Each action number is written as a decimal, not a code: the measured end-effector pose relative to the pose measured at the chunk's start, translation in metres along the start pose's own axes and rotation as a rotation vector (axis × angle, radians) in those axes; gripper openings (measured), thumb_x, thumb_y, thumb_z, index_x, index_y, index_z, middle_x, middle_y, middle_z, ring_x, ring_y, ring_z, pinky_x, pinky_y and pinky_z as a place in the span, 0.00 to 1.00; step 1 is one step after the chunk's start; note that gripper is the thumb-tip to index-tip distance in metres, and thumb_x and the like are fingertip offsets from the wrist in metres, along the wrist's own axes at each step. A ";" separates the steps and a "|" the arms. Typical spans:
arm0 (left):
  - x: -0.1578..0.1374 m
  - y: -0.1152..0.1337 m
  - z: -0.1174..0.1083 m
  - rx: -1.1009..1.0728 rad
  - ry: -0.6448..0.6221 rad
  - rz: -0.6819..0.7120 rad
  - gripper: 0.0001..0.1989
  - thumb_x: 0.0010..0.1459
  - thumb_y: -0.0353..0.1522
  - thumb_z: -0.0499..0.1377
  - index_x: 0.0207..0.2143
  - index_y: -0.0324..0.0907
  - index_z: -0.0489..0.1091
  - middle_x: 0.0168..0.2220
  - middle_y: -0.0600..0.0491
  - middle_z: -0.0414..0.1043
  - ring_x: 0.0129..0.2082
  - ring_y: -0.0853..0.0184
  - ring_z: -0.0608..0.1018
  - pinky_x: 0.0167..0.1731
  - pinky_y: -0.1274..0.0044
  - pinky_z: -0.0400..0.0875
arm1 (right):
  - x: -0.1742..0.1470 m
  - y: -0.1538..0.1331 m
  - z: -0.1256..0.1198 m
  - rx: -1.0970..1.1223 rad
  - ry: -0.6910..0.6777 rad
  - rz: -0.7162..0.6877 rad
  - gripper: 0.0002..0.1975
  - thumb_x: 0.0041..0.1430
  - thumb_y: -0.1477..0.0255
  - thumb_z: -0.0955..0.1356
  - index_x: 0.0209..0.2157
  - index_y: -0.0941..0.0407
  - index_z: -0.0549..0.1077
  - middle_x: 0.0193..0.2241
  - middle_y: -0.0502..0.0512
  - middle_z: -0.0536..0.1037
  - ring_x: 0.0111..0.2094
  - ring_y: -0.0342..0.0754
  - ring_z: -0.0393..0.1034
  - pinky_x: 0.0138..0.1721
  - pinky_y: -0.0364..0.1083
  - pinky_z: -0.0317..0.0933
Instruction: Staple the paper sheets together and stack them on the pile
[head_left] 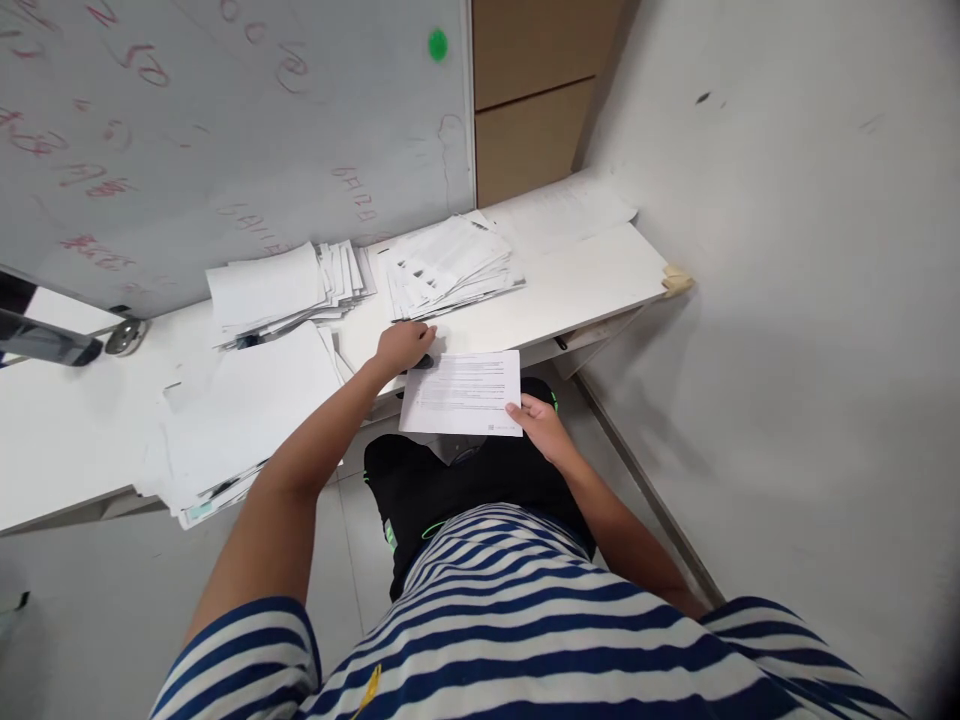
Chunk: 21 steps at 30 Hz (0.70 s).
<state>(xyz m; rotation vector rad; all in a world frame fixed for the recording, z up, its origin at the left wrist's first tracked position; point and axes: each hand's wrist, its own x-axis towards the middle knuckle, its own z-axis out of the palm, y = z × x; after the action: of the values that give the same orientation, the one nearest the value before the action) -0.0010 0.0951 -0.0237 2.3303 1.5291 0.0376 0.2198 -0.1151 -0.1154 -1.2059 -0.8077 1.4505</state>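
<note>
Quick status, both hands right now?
Left hand: curled over a dark object at the top left of the printed sheet; whether it grips cannot be told.
Right hand: closed, holding the printed sheet by its right edge.

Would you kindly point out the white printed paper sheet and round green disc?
White printed paper sheet (461, 395), head view, middle of its printed face.
Round green disc (437, 44), head view, centre of its front.

shirt (525, 625): navy-and-white stripes | sleeves (247, 650): short | mark (367, 690): yellow | trousers (487, 485): black, green trim (389, 534)
</note>
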 end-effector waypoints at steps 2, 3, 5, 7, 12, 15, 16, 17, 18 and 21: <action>0.002 -0.001 0.004 -0.005 -0.020 -0.028 0.27 0.65 0.48 0.47 0.17 0.44 0.59 0.19 0.47 0.65 0.24 0.60 0.70 0.28 0.71 0.54 | -0.001 0.003 -0.002 0.010 0.005 0.019 0.27 0.52 0.51 0.74 0.48 0.54 0.79 0.43 0.56 0.83 0.42 0.54 0.79 0.50 0.56 0.70; 0.003 -0.001 0.005 0.000 -0.022 -0.040 0.27 0.65 0.48 0.47 0.17 0.44 0.60 0.20 0.47 0.65 0.25 0.60 0.70 0.28 0.71 0.55 | -0.002 0.004 -0.002 0.022 0.009 0.035 0.27 0.52 0.51 0.74 0.48 0.54 0.79 0.43 0.56 0.83 0.42 0.54 0.79 0.50 0.56 0.70; 0.004 0.000 0.008 0.021 -0.017 -0.071 0.26 0.65 0.48 0.48 0.19 0.43 0.63 0.20 0.47 0.66 0.28 0.58 0.72 0.30 0.70 0.56 | -0.003 0.005 -0.001 0.050 0.025 0.069 0.27 0.51 0.52 0.74 0.48 0.54 0.79 0.43 0.56 0.83 0.43 0.55 0.79 0.50 0.56 0.70; 0.004 0.002 0.012 0.047 0.006 -0.092 0.25 0.64 0.48 0.49 0.20 0.43 0.66 0.21 0.47 0.66 0.30 0.57 0.73 0.31 0.70 0.57 | -0.004 0.007 0.000 0.072 0.040 0.094 0.27 0.51 0.52 0.75 0.47 0.54 0.79 0.43 0.57 0.83 0.44 0.55 0.78 0.51 0.56 0.69; 0.005 0.001 0.018 0.045 0.039 -0.096 0.23 0.64 0.47 0.51 0.21 0.43 0.66 0.22 0.47 0.66 0.30 0.58 0.72 0.32 0.71 0.56 | -0.005 0.011 0.004 0.110 0.042 0.110 0.25 0.50 0.54 0.76 0.46 0.54 0.80 0.44 0.56 0.83 0.43 0.54 0.77 0.46 0.53 0.70; 0.004 0.000 0.016 0.018 0.052 -0.097 0.23 0.64 0.46 0.51 0.20 0.43 0.65 0.22 0.48 0.66 0.30 0.58 0.72 0.32 0.71 0.56 | -0.007 0.013 0.005 0.074 0.048 0.134 0.26 0.50 0.53 0.75 0.46 0.55 0.80 0.42 0.57 0.83 0.36 0.50 0.76 0.35 0.48 0.68; 0.003 0.000 0.015 0.015 0.059 -0.097 0.24 0.64 0.46 0.51 0.20 0.43 0.65 0.22 0.48 0.66 0.29 0.58 0.72 0.32 0.70 0.56 | -0.008 0.013 0.005 0.059 0.050 0.138 0.27 0.50 0.53 0.75 0.46 0.56 0.79 0.41 0.57 0.83 0.33 0.49 0.74 0.30 0.46 0.66; 0.002 0.001 0.014 0.014 0.064 -0.097 0.24 0.64 0.46 0.50 0.20 0.43 0.65 0.22 0.48 0.67 0.29 0.58 0.72 0.31 0.71 0.56 | -0.008 0.013 0.005 0.049 0.050 0.138 0.26 0.51 0.53 0.74 0.46 0.56 0.79 0.40 0.57 0.83 0.31 0.47 0.73 0.27 0.45 0.63; 0.001 0.001 0.013 0.014 0.067 -0.097 0.24 0.65 0.46 0.50 0.20 0.43 0.65 0.22 0.48 0.67 0.29 0.58 0.72 0.31 0.71 0.56 | -0.009 0.013 0.004 0.044 0.052 0.133 0.26 0.51 0.53 0.74 0.46 0.56 0.79 0.40 0.56 0.83 0.30 0.46 0.71 0.26 0.44 0.61; 0.000 0.000 0.010 0.008 0.065 -0.092 0.23 0.65 0.45 0.49 0.21 0.44 0.65 0.23 0.48 0.68 0.28 0.60 0.71 0.30 0.71 0.55 | -0.012 0.013 0.005 0.039 0.071 0.114 0.24 0.51 0.54 0.74 0.43 0.57 0.80 0.37 0.56 0.83 0.29 0.44 0.68 0.25 0.43 0.59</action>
<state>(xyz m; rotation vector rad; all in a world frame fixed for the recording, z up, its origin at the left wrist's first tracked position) 0.0014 0.0922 -0.0327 2.2820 1.6691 0.0850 0.2107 -0.1290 -0.1234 -1.2839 -0.6683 1.4994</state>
